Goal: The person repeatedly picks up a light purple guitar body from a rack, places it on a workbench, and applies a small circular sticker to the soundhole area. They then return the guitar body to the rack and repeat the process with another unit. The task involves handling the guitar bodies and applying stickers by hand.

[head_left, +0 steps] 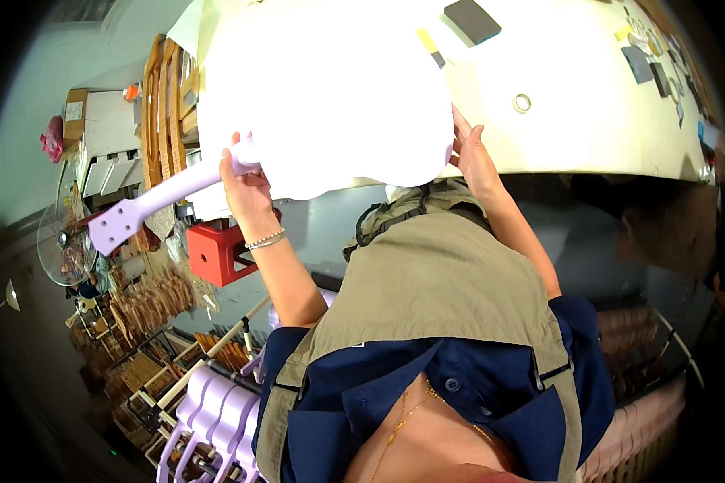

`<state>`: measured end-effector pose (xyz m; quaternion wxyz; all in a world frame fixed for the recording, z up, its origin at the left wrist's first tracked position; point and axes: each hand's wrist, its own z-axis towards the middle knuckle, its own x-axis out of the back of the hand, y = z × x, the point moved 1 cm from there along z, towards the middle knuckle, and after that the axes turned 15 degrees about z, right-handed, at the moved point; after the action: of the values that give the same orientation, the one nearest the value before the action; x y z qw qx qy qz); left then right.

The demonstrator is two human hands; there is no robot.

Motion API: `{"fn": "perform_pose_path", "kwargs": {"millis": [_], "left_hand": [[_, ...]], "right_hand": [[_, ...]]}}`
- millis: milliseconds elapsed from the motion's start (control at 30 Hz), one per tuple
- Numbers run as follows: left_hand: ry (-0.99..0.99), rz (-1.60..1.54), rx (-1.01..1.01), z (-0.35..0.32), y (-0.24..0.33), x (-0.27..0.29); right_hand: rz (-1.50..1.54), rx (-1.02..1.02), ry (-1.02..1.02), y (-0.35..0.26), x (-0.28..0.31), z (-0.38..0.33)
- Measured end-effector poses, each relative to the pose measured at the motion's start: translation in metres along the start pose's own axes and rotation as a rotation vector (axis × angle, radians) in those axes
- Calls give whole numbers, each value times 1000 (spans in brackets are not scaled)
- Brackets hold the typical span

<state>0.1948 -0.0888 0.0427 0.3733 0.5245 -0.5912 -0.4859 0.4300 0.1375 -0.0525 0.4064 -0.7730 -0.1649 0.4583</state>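
The lilac guitar (330,153) is over the surface's (588,121) near edge (glare hides any contact). The left hand's (248,189) grip is closed round its neck (187,185); the right hand (477,165), open at the body's rim, should support it evenly.

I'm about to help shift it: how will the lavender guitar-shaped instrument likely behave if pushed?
The instrument would probably move as one stiff piece, its neck running straight without sagging. Its smooth-looking finish might prove slippery. The headstock could knock things, jutting well past the left hand.
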Motion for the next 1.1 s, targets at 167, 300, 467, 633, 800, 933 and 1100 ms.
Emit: {"fn": "perform_pose_path", "kwargs": {"millis": [167, 300, 467, 633, 800, 933, 1100], "left_hand": [[15, -90, 65, -1, -19, 9], [32, -43, 61, -3, -21, 10], [48, 34, 52, -10, -13, 4], [-16, 65, -29, -21, -3, -6], [-108, 93, -138, -42, 11, -33], [-102, 122, -169, -54, 17, -50], [-142, 135, -162, -59, 19, -52]], "right_hand": [[-18, 20, 18, -11, -6, -7], [-62, -22, 47, -19, -9, -8], [-100, -49, 79, -27, -13, -11], [6, -64, 114, -17, -1, -4], [183, 39, 77, -8, 11, 2], [269, 108, 60, -2, 17, 5], [216, 81, 107, -1, 24, 4]]}}
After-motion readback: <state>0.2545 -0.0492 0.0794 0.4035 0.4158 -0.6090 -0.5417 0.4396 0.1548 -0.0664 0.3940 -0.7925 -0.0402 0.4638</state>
